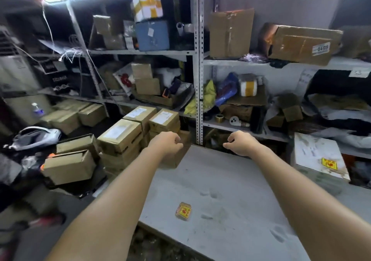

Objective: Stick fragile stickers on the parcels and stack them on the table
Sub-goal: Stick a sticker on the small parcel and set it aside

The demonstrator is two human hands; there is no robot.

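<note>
A small stack of yellow and red fragile stickers (pixel 183 211) lies on the grey table (pixel 230 180) between my forearms. My left hand (pixel 167 142) hovers over the table's far left corner with loosely curled fingers, holding nothing. A brown cardboard parcel (pixel 177 159) shows just beneath it, partly hidden by my wrist. My right hand (pixel 239 143) hangs over the far edge of the table, fingers loosely curled and empty. A white parcel (pixel 313 154) bearing a yellow fragile sticker (pixel 329 163) sits at the table's right end.
Several brown cardboard parcels (pixel 120 135) are piled on the floor left of the table. Metal shelving (pixel 198 69) crammed with boxes and bags stands right behind the table. A grey bag (pixel 36 137) and more boxes (pixel 68 166) crowd the floor at left.
</note>
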